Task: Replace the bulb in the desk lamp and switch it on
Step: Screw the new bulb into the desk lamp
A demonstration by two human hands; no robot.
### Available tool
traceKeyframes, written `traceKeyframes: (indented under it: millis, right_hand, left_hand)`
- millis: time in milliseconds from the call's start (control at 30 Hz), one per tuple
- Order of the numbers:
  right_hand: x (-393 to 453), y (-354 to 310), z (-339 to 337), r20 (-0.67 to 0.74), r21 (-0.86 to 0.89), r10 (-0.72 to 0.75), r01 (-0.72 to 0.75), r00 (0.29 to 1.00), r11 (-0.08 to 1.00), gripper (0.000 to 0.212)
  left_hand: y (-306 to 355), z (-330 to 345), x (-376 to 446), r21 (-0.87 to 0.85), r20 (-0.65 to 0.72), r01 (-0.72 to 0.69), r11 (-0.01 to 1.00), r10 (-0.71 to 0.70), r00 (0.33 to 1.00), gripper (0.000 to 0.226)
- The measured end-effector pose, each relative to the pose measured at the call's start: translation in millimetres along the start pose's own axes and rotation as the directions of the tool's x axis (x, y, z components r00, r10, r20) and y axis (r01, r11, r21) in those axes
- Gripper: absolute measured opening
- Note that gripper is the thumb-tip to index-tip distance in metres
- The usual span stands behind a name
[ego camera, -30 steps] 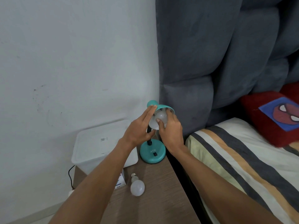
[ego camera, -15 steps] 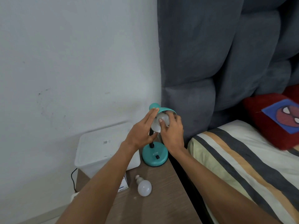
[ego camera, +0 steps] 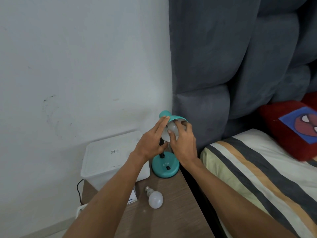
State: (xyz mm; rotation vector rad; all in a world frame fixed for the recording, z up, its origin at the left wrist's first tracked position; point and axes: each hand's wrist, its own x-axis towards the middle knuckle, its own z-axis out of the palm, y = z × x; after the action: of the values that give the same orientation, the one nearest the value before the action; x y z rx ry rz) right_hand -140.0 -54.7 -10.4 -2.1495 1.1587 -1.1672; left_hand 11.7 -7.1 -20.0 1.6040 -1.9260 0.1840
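We judge the swap midway: our right hand [ego camera: 184, 145] grasps the bulb [ego camera: 169, 133] under the lamp shade [ego camera: 178, 117], left hand [ego camera: 151, 143] released beside it (another bulb [ego camera: 155, 200] lies on the desk [ego camera: 171, 212]), switch [ego camera: 168, 168] untouched.

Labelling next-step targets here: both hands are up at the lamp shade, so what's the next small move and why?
Probably keep turning the frosted white bulb in the teal lamp shade. The right hand has fingers wrapped on it, while the left hand braces the shade's rim. Whether it is going in or out can't be told; a second white bulb lies on the brown wooden nightstand, and the lamp is unlit.
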Motion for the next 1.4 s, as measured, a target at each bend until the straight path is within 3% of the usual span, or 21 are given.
traceKeyframes:
  millis: [67,233,433,567,700,933,1033,1200,1400]
  right_hand:
    - [0.1,3.1,0.8,0.051,-0.021,0.006,-0.005,0.999,1.0,0.058]
    - [4.1,4.6,0.8,0.006,0.041,0.15,-0.151,0.989,0.988,0.05]
    - [2.2,3.5,-0.2,0.002,-0.036,-0.056,0.056,0.998,0.998,0.044]
    - [2.7,10.1,0.5,0.072,-0.076,-0.049,0.054,0.996,0.996,0.059]
    - [5.3,3.8,-3.5,0.015,-0.038,-0.008,0.009,1.0,0.999,0.048]
    - [4.5,9.9,-0.6,0.062,-0.127,-0.183,0.189,0.981,0.974,0.05]
    - [3.8,14.5,-0.5,0.105,-0.131,-0.158,0.171,0.982,0.977,0.058]
    - [7.7,5.7,-3.9,-0.025,0.094,-0.001,0.003,1.0,0.996,0.045]
    - [5.7,8.0,-0.6,0.045,-0.129,-0.191,0.195,0.981,0.972,0.054]
  left_hand:
    - [-0.3,-0.2,0.4,-0.002,-0.002,-0.001,1.0,0.001,1.0,0.096]
    - [1.2,-0.5,1.3,0.0,-0.009,-0.02,1.0,0.02,1.0,0.094]
    - [-1.3,0.2,0.8,-0.002,-0.003,0.001,1.0,-0.001,1.0,0.097]
    - [-0.4,-0.2,0.9,-0.007,-0.004,0.006,1.0,-0.006,1.0,0.094]
    - [0.3,-0.1,2.3,-0.014,0.0,-0.001,1.0,0.001,1.0,0.096]
    - [-0.3,-1.7,2.5,-0.018,0.004,0.008,1.0,-0.008,1.0,0.094]
    - [-0.3,-0.4,1.0,-0.02,0.001,0.01,1.0,-0.01,1.0,0.094]
    - [-1.1,0.8,1.4,-0.018,-0.002,-0.004,1.0,0.004,1.0,0.097]
    - [-4.6,2.7,1.2,-0.017,0.009,0.017,1.0,-0.017,1.0,0.095]
